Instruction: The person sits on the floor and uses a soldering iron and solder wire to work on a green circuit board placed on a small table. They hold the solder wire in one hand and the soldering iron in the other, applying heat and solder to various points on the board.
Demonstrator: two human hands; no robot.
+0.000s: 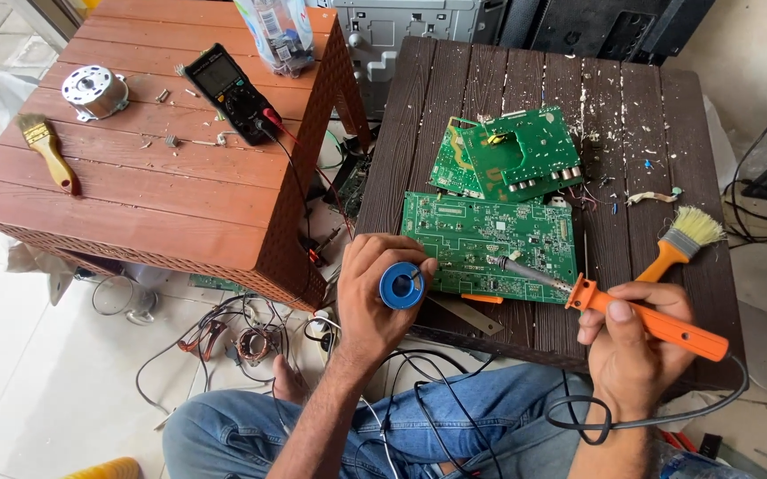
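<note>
While I look down from the head camera, I see blue jeans (454, 426) closest to me, with black wires (437, 408) lying across them. Just past the jeans, my right hand (636, 346) is closed tight around the orange handle of a soldering iron (645, 321); the thumb lies on top and the other fingers curl under it. The iron's metal tip points left and touches the near part of a big green circuit board (490, 244). My left hand (375, 293) is wrapped around a small blue spool of solder (399, 286), pinched between thumb and fingers, just at the board's left edge. Whether a thin wire runs from the spool to the tip, I cannot tell. The board lies flat on a dark brown table (632, 133) between my two hands. To the right of it rests a brush (680, 241) with an orange handle. Farther back lie two smaller green boards (508, 155), one on top of the other. On the left stands a red-brown table (162, 186) with a black meter (228, 91), a round metal motor (93, 90), another brush (46, 151) and a clear bottle (277, 34).
</note>
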